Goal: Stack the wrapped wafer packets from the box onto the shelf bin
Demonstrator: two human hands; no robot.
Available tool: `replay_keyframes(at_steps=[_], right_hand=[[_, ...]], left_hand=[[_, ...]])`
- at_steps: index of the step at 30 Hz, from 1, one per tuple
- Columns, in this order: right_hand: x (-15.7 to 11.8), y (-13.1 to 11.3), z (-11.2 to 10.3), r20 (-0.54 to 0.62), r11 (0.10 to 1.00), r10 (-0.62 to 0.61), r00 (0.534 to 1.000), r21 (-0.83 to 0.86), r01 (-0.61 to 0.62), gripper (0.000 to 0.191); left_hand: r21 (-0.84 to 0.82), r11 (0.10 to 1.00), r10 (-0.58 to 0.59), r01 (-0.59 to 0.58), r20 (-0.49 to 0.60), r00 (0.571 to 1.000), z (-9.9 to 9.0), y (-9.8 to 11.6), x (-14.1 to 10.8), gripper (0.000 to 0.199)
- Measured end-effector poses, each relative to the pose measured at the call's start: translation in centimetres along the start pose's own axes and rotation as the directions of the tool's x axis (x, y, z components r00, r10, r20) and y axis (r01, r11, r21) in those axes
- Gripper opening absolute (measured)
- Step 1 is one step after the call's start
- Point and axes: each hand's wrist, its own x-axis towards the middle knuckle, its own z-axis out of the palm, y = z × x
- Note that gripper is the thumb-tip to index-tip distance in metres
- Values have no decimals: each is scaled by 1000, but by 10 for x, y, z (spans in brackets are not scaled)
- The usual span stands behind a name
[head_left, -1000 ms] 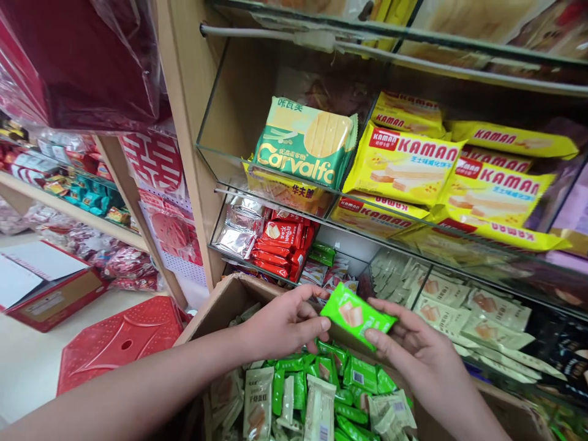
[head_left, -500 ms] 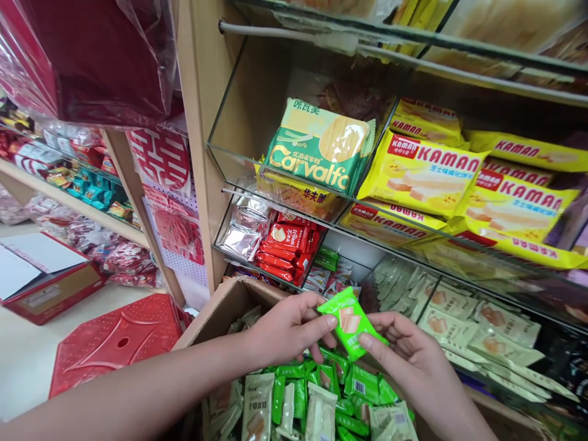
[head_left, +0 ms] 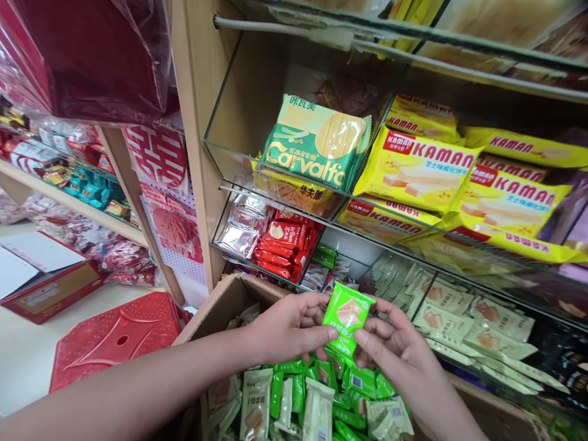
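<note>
The left hand (head_left: 294, 324) and right hand (head_left: 395, 343) grip a green snack packet (head_left: 348, 320) by its opposite sides, above the cardboard box (head_left: 215, 309) of mixed packets, its printed face upward, presumably so the label can be read.

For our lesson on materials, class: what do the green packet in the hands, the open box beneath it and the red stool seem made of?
Green packet: probably thin plastic film, glossy; crimped end, bright highlights.
Open box: cardboard, matte; brown, with rough, worn edges.
Red stool: likely moulded plastic, slightly shiny; one-colour top with raised dots and a hole.
</note>
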Motion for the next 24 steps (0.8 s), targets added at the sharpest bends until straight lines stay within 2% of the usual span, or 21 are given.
replay_keyframes(at_steps=[2, 5, 7, 9, 10, 12, 15, 19, 24], right_hand=[[3, -3, -7, -60, 996, -38, 997, -80, 33, 41], [25, -9, -20, -127, 939, -145, 981, -329, 97, 31], [54, -12, -24, -88, 778, -197, 976, -620, 101, 27], [91, -12, -23, -10, 478, -170, 985, -875, 74, 25], [110, -10, -21, 16, 378, -145, 989, -923, 70, 28], [146, -2, -16, 43, 268, -104, 994, -961, 70, 44], [187, 15, -11, 72, 168, -48, 996, -983, 79, 60], [214, 30, -18, 140, 69, -30, 990, -988, 141, 42], [227, 32, -35, 222, 37, -93, 971, -973, 226, 37]], left_hand=[[35, 998, 52, -51, -16, 999, 0, 0, 0, 32], [220, 970, 112, -105, -20, 994, 1, -1, -1, 29], [348, 932, 110, -105, 5, 994, 3, -1, -2, 27], [441, 889, 114, -125, 52, 992, 4, 0, -3, 26], [485, 862, 127, -146, 72, 989, 4, 0, -3, 27], [553, 814, 150, -176, 93, 984, 4, -1, -4, 26], [592, 787, 160, -173, 76, 984, 1, -2, -4, 25], [661, 718, 211, -221, 96, 973, -3, -1, -5, 25], [728, 643, 194, -238, 146, 970, -9, 5, -5, 23]])
